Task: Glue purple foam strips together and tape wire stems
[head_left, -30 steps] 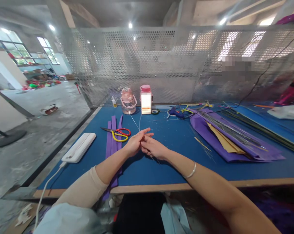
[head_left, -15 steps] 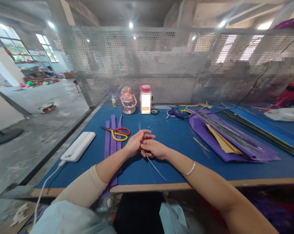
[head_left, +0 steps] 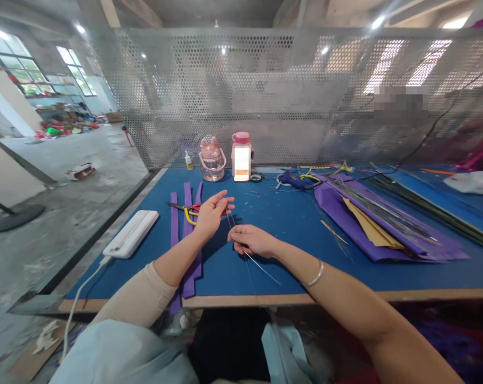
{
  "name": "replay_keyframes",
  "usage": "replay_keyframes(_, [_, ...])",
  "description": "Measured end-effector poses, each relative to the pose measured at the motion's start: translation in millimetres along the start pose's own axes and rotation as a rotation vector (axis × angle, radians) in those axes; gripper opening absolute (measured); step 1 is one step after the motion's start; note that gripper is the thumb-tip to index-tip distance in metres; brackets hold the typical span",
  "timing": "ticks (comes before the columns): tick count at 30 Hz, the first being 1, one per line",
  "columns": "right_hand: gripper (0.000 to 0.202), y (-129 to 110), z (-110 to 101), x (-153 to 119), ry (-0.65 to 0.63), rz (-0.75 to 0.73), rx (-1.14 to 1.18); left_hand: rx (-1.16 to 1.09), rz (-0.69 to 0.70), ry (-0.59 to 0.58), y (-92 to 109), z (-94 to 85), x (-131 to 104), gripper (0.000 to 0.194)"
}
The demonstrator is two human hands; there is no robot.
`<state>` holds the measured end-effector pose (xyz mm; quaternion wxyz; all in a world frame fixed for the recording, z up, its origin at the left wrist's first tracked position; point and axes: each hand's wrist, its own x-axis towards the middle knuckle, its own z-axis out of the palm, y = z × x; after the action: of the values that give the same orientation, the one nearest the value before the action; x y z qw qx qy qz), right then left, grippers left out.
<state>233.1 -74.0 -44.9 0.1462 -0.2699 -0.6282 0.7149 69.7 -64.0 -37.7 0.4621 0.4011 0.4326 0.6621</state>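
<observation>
Thin wires run through the fingers of my right hand, which is closed in a pinch around them above the blue tabletop. Their tails slant toward the table's front edge. Up and to the left, my left hand pinches the other end of the wires between thumb and fingers, with its remaining fingers stretched out. A short stretch of wire spans the gap between both hands. Scissors with red and yellow handles lie on purple strips, partly hidden behind my left hand.
A white power bank with a cable lies at left. Along the back stand a small glue bottle, a pink-lidded jug, a pink bottle and a tape roll. Purple sheets with bundled wires lie at right.
My hands were close together and have moved apart. The left went up and to the left, now covering part of the scissors, and wire shows between the hands. The view has tilted slightly downward.
</observation>
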Motion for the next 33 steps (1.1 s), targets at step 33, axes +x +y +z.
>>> replay_keyframes(33, [0.026, -6, -11, 3, 0.189, -0.164, 0.268, -0.133, -0.143, -0.107, 0, 9.7, -15, 0.04])
